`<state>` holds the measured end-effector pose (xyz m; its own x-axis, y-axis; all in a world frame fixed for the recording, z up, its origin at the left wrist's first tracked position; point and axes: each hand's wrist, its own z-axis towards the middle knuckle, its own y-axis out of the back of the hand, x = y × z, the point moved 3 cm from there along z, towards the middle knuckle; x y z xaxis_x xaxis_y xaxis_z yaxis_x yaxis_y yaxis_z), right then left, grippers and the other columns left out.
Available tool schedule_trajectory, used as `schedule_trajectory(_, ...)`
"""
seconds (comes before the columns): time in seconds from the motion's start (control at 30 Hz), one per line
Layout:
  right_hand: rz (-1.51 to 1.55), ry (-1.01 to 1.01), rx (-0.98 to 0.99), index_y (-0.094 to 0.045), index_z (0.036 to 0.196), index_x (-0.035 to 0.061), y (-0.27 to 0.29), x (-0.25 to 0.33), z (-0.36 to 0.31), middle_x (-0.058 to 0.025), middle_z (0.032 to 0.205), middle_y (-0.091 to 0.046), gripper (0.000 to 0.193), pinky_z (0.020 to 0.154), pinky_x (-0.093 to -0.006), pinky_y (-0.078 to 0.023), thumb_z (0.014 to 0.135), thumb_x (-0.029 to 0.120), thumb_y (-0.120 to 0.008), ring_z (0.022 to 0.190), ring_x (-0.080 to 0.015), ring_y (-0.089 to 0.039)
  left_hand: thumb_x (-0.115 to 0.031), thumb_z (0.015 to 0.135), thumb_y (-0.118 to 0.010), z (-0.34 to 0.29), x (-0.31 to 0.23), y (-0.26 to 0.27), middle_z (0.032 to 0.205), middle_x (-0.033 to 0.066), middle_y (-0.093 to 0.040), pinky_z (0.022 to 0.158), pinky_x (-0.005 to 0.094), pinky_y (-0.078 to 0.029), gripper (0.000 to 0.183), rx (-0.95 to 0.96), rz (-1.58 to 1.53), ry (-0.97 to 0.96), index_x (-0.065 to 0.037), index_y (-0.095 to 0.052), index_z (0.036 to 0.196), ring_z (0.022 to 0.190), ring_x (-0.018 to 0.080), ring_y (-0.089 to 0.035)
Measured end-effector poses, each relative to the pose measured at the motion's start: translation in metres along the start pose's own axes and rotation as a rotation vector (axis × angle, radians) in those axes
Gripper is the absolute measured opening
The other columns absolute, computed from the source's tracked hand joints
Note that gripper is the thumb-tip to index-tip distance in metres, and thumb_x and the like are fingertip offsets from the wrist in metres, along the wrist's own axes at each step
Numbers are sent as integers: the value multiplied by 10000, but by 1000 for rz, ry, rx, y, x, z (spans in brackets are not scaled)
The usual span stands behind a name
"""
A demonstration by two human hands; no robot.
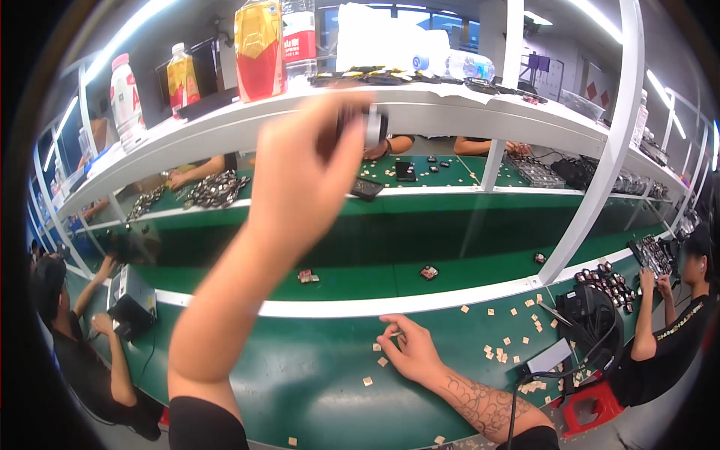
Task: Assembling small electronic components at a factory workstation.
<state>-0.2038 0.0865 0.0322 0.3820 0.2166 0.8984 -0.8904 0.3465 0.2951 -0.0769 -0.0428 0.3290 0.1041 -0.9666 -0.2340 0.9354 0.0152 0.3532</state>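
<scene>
My left hand (311, 161) is raised in front of the white shelf, its fingers closed round a small black and silver block-like part (376, 129). Motion blurs both, and the part's exact kind does not show. Low over the green work surface (315, 375), my right hand (411, 351) has its fingers curled in toward the thumb. Whatever may be pinched there is too small to make out. Small square tan pieces (382, 361) lie beside its fingertips, and more are scattered to its right.
Bottles (259, 52) stand on the white shelf (450, 105). Behind the near bench runs a green conveyor belt (360, 277) carrying a few small parts. At right are a white upright post (592, 157), black devices (604, 285) and a cable (517, 382). Co-workers sit on both sides.
</scene>
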Motion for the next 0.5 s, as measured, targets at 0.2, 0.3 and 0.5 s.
schedule_trajectory(0.2,-139,112,122,-673,1263,17,-14,6,14,-100,943,-715,326,700,-383,-556,960,107,-752,752,-267,-687,-357,943,-740,101,52,-7,1083,272,-784,970,455,-595,352,29,350,80,-73,-831,1130,1050,338,-788)
schedule_trajectory(0.3,-141,36,157,-689,1235,31,-7,-7,20,-94,941,-708,288,717,-386,-564,967,124,-742,808,-270,-705,-168,945,-681,134,76,-45,1028,241,-791,950,456,-594,227,30,484,67,-56,-822,1082,1031,356,-778)
schedule_trajectory(0.5,-177,-3,177,-696,1224,41,-5,-12,14,-98,964,-702,274,739,-375,-570,968,126,-739,829,-268,-715,-151,944,-669,143,85,-66,1054,207,-797,943,462,-591,191,176,832,-156,-88,-820,1042,1038,368,-769)
